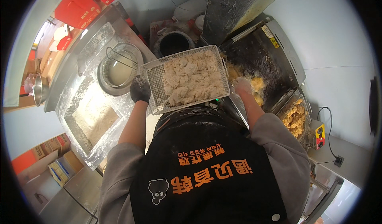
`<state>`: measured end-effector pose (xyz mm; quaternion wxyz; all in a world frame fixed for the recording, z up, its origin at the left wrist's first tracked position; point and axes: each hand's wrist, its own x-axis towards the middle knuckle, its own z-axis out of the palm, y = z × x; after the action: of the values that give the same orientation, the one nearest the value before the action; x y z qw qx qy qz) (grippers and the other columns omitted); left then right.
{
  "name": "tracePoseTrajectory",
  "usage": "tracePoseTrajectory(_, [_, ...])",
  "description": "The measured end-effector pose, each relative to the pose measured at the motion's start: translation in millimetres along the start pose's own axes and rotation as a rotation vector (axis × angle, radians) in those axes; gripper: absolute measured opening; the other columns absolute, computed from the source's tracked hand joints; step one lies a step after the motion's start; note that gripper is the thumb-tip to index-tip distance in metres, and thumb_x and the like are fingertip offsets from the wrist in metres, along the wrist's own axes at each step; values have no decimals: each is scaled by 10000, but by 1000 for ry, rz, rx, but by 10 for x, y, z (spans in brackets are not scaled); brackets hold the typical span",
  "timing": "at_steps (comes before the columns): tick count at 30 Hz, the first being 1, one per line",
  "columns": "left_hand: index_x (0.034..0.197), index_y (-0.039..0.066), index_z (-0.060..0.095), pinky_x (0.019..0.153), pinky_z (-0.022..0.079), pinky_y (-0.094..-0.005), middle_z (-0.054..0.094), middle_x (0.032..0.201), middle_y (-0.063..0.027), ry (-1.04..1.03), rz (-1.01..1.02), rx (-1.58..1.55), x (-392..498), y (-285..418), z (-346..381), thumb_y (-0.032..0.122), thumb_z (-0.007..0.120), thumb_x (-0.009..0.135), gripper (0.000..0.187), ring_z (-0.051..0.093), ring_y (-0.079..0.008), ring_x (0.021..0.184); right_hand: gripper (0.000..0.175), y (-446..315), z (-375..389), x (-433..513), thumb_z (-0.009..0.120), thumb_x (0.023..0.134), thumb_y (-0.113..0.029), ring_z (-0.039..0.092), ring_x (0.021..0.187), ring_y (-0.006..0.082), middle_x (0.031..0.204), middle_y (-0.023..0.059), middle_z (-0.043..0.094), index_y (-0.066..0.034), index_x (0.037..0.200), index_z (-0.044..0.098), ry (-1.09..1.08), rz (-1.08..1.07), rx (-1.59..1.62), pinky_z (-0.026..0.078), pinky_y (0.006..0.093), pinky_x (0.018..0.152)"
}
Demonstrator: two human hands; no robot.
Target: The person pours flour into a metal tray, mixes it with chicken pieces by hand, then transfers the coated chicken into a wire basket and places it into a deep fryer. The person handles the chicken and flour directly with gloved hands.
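A rectangular wire-mesh basket [156, 88] is in front of my apron, tilted slightly. Flour-coated food pieces [194, 77] heap over its middle and right, leaving mesh bare on the left. My left hand [140, 88], in a black glove dusted with flour, grips the basket's left side. Just past the basket's right end, my right hand [242, 86] reaches over the deep fryer [259, 55]. Flour whitens that hand; its fingers point down, and whether they hold a piece is not clear. Golden pieces [257, 83] bubble in the oil beside it.
A wire fry basket [307, 110] of fried pieces hangs at the fryer's right. To the left, a steel pot [104, 86] contains a wire strainer and pale liquid. A flour bin [95, 113] is set in the counter. Behind the basket stands a dark round pot [174, 43].
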<state>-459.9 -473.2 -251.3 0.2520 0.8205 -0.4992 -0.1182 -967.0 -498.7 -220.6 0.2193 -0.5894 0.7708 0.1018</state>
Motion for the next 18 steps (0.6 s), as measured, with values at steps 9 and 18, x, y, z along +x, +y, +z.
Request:
tracePoseTrajectory(9, [1132,67,692,887,548,-514,723,1101,-218,-37,-40,-64,-22,152,-138,300,677,850,366,685,-430,1034,251,-79,-179,-224,625,929,-238,678,1137,344,1167,180,716,-105,1118,723,-51,71,-172,557,464,942])
tracePoseTrajectory(18, [1190,60,684,942,526,-500,710,1166,-219,-88,-43,5,9,164,-139,311,674,836,434,672,-413,1092,283,-428,-602,-448,617,942,-279,698,1029,377,1083,205,718,-70,1100,724,298,-107,216,555,470,867])
